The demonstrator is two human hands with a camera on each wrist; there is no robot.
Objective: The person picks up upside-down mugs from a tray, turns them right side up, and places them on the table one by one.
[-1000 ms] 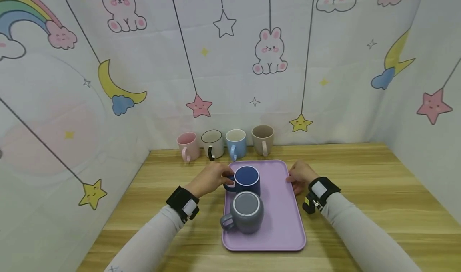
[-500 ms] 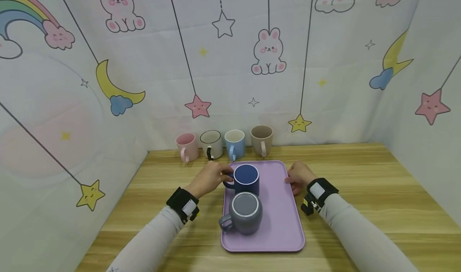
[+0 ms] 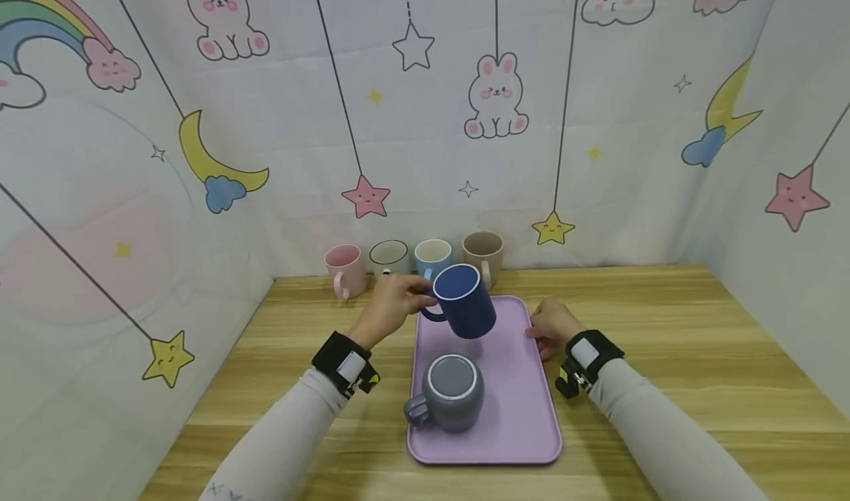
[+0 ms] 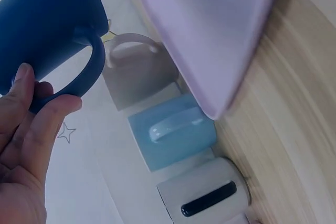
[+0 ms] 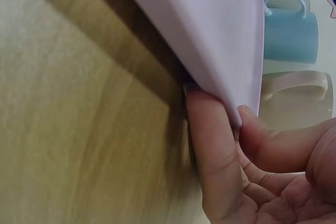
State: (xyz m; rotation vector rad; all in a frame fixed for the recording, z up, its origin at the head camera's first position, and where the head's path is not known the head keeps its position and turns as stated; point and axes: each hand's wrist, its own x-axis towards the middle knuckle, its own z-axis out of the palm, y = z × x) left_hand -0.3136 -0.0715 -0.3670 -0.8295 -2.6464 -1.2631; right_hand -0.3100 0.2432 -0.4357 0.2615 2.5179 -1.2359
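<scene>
Lifted off the purple tray point(image 3: 511, 405), the navy mug point(image 3: 468, 305) is held tilted, handle pinched by the left hand point(image 3: 390, 306); the tray's right rim is pinched by the right hand point(image 3: 554, 324).

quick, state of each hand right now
Left hand: closed, holding the dark blue mug by its handle.
Right hand: closed, pinching the edge of the purple tray.

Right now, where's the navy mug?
In the head view, right of center, the left hand holds the navy mug above the purple tray, beyond the gray mug.

No lettering or numbers can be read.
</scene>
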